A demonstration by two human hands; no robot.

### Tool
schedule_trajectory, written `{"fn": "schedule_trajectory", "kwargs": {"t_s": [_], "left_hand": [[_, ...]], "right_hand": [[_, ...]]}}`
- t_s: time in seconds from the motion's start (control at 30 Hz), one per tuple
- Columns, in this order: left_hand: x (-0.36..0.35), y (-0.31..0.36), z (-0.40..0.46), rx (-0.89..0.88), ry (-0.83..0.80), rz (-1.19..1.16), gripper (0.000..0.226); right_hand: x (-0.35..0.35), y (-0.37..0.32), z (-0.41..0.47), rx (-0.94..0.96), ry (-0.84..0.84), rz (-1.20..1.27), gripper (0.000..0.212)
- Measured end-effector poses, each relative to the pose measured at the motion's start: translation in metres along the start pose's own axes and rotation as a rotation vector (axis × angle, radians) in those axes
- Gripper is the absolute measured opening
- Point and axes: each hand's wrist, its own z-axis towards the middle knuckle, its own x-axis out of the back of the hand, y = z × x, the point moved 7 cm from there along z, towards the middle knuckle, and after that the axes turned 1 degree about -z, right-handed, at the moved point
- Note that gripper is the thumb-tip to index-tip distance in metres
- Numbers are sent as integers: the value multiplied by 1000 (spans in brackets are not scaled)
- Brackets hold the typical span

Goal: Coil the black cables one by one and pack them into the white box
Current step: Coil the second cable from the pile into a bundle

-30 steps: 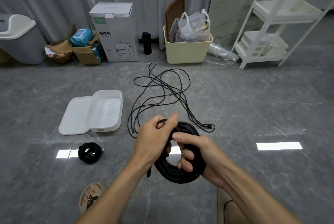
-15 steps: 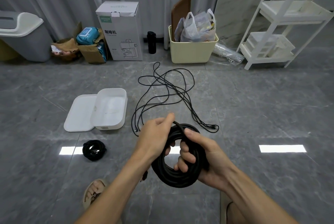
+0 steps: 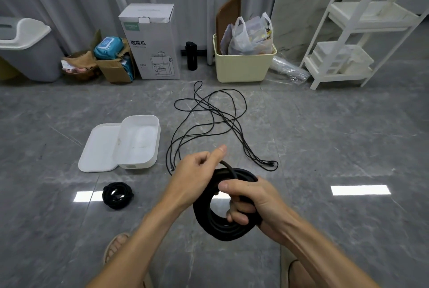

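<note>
A thick black cable coil (image 3: 222, 227) hangs in front of me above the grey floor. My right hand (image 3: 253, 199) grips the coil's right side, fingers wrapped through its loop. My left hand (image 3: 197, 171) pinches the cable's free end at the coil's top. An open white box (image 3: 139, 141) sits on the floor to the left, with its lid (image 3: 99, 148) beside it. A small finished black coil (image 3: 118, 195) lies on the floor below the lid. A thin loose black cable (image 3: 209, 120) sprawls ahead of my hands.
Along the far wall stand a grey bin (image 3: 25, 50), a cardboard box (image 3: 116, 67), a white appliance carton (image 3: 151, 41), a black bottle (image 3: 191, 55), a cream tub (image 3: 243, 64) and a white shelf rack (image 3: 352, 32). My sandalled foot (image 3: 116, 248) is at the bottom.
My left hand has moved up and left with the cable's end, which now lies over the top of the coil. My right hand keeps its grip on the coil.
</note>
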Motion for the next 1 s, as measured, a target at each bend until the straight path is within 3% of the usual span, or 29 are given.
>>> {"fn": "schedule_trajectory", "kwargs": {"t_s": [0.1, 0.3, 0.53, 0.73, 1.0], "left_hand": [[5, -1, 1, 14, -24, -51, 48], [13, 8, -3, -112, 14, -23, 23], [-11, 5, -16, -103, -292, -73, 43], [-10, -9, -8, 4, -190, -108, 71], [-9, -15, -5, 119, -162, -172, 73]], "right_hand": [[1, -5, -2, 50, 4, -22, 35], [9, -13, -3, 121, 41, 16, 37], [27, -12, 2, 104, 144, 136, 35], [34, -12, 4, 81, 181, 137, 36], [24, -16, 5, 52, 26, 40, 12]]}}
